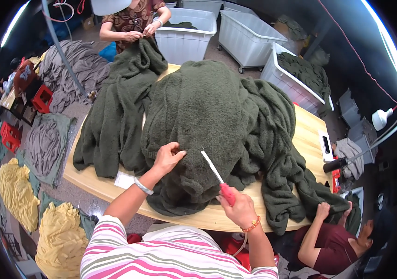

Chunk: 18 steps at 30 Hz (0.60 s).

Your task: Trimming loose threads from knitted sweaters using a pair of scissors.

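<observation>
A large heap of dark green fleecy fabric [198,107] is mounded in front of me on a wooden table. My left hand [166,158], with a pale bangle on the wrist, has its fingers curled and pinched at the near left side of the mound. In my right hand [240,209] is a corded tool with a pink handle [227,193] and a long, slim pale shaft [211,166]. Its tip points up and left at the fabric, a little right of my left hand. Whether the tip touches the fabric I cannot tell.
Bare wood of the table [312,135] shows at the right. Across from me, a person [133,21] handles more green fabric; another person [331,246] holds cloth at the lower right. White wheeled bins [187,42] stand behind. Yellow cloth piles [61,237] lie on the floor left.
</observation>
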{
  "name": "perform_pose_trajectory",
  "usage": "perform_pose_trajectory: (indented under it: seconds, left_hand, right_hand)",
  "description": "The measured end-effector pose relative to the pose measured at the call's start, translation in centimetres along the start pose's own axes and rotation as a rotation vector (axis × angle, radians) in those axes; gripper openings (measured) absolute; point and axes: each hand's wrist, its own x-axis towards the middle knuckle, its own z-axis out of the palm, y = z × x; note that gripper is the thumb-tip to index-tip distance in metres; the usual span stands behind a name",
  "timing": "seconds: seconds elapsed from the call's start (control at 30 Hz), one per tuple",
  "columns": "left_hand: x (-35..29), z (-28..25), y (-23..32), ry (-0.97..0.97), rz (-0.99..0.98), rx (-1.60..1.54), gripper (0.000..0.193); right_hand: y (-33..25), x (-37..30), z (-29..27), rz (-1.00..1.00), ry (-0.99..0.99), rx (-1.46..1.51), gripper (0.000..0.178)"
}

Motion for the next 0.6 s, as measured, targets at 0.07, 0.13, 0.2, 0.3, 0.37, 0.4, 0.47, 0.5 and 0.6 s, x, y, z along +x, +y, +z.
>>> perform_pose_trajectory:
  seconds: [0.07,0.13,0.2,0.3,0.37,0.4,0.47,0.5,0.6]
  left_hand:
    - [0.0,1.8,1.4,0.080,0.162,0.043,0.023]
    - [-1.1,5.3,5.1,0.189,0.305,-0.038,0.023]
    - [-3.9,8.9,8.5,0.042,0.314,-0.073,0.021]
    - [-8.1,12.9,8.8,-0.403,0.285,-0.235,0.016]
    - [-9.1,12.7,8.8,-0.536,0.295,-0.238,0.014]
    - [-9.5,11.5,8.5,-0.446,0.410,-0.182,0.012]
    - [-9.5,7.1,9.4,-0.165,0.396,-0.053,0.011]
    - [-8.6,5.3,7.6,0.108,0.315,-0.015,0.016]
    - [-5.1,-1.0,-0.6,0.570,0.072,0.167,0.054]
  right_hand:
    - [0.8,-0.6,-0.7,0.018,0.184,0.170,0.024]
    - [1.7,-1.0,-1.9,-0.004,0.162,0.148,0.019]
    - [2.3,-1.4,-2.7,0.044,0.242,0.369,0.016]
    - [3.9,-1.6,-3.1,0.051,0.218,0.339,0.019]
    - [4.9,-1.7,-3.0,0.053,0.210,0.308,0.018]
    - [5.5,-1.9,-3.0,0.048,0.202,0.307,0.018]
    - [6.7,-2.3,-3.0,0.107,0.193,0.247,0.018]
    - [6.5,-2.3,-3.1,0.124,0.186,0.259,0.018]
    - [6.2,-1.8,-3.0,0.119,0.146,0.254,0.017]
